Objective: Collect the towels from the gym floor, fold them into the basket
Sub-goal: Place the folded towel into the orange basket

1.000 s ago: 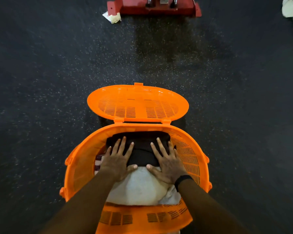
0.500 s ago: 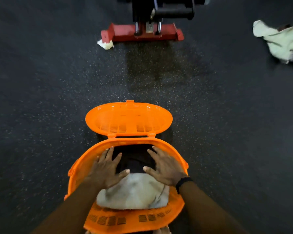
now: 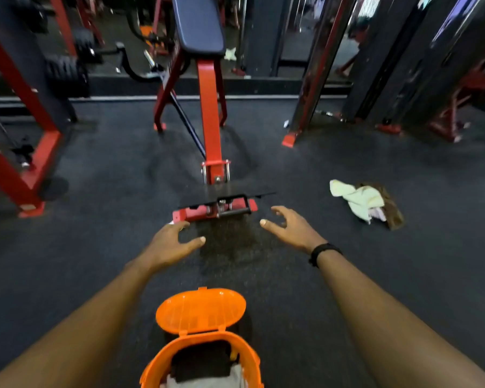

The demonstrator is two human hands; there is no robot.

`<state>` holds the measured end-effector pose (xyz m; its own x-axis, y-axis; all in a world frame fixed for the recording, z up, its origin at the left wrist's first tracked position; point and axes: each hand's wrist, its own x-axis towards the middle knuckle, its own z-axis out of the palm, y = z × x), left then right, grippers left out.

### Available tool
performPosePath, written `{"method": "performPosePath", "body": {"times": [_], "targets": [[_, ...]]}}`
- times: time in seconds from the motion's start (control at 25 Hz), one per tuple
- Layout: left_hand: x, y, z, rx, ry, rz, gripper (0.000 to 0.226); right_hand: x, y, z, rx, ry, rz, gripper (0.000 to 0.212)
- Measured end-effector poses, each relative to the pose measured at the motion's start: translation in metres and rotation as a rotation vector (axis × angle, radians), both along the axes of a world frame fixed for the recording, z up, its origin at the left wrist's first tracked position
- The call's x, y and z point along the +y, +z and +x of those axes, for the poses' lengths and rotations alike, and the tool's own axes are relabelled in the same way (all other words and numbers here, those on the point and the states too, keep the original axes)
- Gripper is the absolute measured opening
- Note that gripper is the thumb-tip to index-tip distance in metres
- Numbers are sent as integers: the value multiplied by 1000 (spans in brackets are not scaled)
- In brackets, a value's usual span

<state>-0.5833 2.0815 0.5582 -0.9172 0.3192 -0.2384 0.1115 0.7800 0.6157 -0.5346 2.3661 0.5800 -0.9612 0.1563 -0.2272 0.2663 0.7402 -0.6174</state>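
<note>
The orange basket (image 3: 248, 359) stands on the floor at the bottom centre, its lid (image 3: 200, 310) hinged back and open. Inside lie a folded black towel (image 3: 199, 364) and a pale one (image 3: 207, 383) below it. My left hand (image 3: 170, 245) and my right hand (image 3: 290, 229) are raised in front of me above the floor, both with loosely spread fingers and holding nothing. A crumpled pale green towel (image 3: 357, 201) lies on the floor to the right, with a brown cloth (image 3: 392, 210) under its far side.
A red bench frame (image 3: 212, 141) with a dark padded seat (image 3: 198, 25) stands straight ahead, its foot (image 3: 216, 211) just beyond my hands. Red machine frames (image 3: 25, 152) stand at the left, dark columns (image 3: 314, 79) at the right. A small white scrap (image 3: 230, 53) lies far back.
Both hands lifted off the towels in the basket and now hover in front. The view tilted up from the basket to the bench and the green towel.
</note>
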Motion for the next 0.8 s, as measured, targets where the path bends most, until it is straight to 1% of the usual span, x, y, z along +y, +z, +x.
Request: {"method": "performPosePath", "body": {"times": [0.08,0.16,0.24,0.32,0.52,0.68,0.8], "targets": [[10,89,0,90,1,64,68,12,90,8,73,-31,3,68],[20,165,2,165,-19,121,66,20,167,22,124,-56,7,69],[25,226,3,231,-65,154,63,26,228,39,165,-90,18,71],[31,273,5,271,-103,182,64,31,272,58,205,-134,28,73],[47,344,11,365,-217,247,66,45,344,108,307,-240,74,74],[77,376,19,410,-344,255,69,58,370,154,353,-341,122,78],[116,391,35,405,-460,279,70,73,382,208,355,-445,161,80]]}}
